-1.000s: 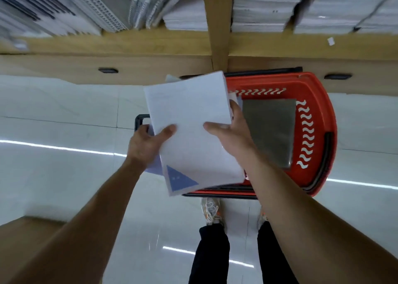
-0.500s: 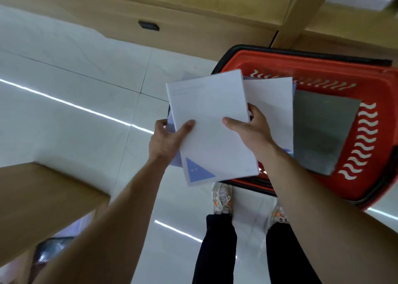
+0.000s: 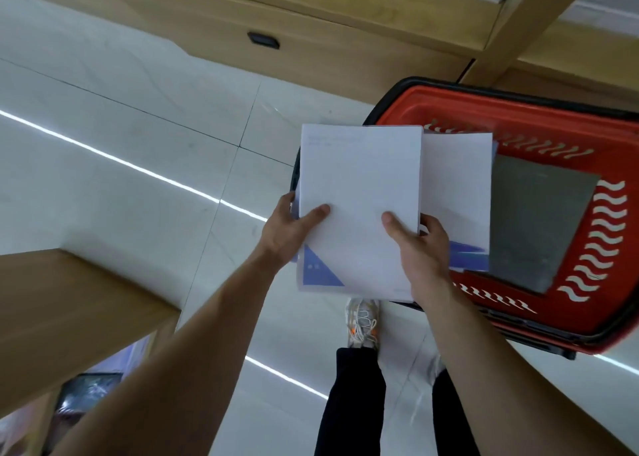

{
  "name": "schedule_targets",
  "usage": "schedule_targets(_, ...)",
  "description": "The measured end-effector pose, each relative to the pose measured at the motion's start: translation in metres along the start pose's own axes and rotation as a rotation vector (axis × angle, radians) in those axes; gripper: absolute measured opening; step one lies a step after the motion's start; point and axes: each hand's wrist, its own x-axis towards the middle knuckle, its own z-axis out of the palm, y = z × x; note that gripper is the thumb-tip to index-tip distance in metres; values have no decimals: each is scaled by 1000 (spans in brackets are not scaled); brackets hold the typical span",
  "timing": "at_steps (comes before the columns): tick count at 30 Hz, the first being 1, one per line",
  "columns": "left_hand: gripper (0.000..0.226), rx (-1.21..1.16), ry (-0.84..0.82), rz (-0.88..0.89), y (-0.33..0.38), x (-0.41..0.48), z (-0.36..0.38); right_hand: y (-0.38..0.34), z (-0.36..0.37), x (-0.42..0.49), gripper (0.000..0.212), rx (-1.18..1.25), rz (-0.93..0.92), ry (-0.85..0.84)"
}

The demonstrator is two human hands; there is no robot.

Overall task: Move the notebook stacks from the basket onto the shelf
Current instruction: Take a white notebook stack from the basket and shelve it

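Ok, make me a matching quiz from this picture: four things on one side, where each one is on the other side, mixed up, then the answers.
Things
1. notebook stack
2. grey board
3. red basket
4. white shoe

Places
A. standing in front of the wooden shelf unit
B. lying flat inside the basket
C. gripped by the left hand and the right hand, thumbs on top
D. on a foot, on the tiled floor

Pairs: 1-C, 2-B, 3-A, 4-D
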Motion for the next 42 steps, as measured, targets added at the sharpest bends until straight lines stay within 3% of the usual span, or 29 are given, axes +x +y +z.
schedule_targets(6, 62, 50, -65, 85, -8, 12, -3, 3, 19, 1, 30, 70, -55, 81)
schedule_targets(11, 74, 154, 10, 121, -16, 23, 1, 2, 27, 3, 33, 38, -97, 125)
schedule_targets(15, 80, 249, 148, 212, -13, 11, 8, 0, 31, 0, 54, -222, -130, 106)
schedule_targets(19, 87, 283, 178, 191, -3, 2, 11, 0, 29, 0, 40, -248, -165, 63)
schedule_targets(23, 81, 342, 218, 190, 3, -2, 5, 7, 38, -11, 74, -309, -186, 103)
schedule_targets(26, 75, 386, 207, 191, 5, 2, 2, 6, 37, -7, 43, -272, -137, 50)
schedule_targets(31, 56, 255, 208, 154, 6, 8, -6, -2, 41, -6, 41, -223, -147, -24)
schedule_targets(36, 79, 263, 135, 177, 6, 8, -20, -2, 49, -1, 57, -185, -143, -67)
schedule_targets(42, 85, 176, 98, 140, 13, 11, -17, 3, 53, 9, 62, -118, -183, -78)
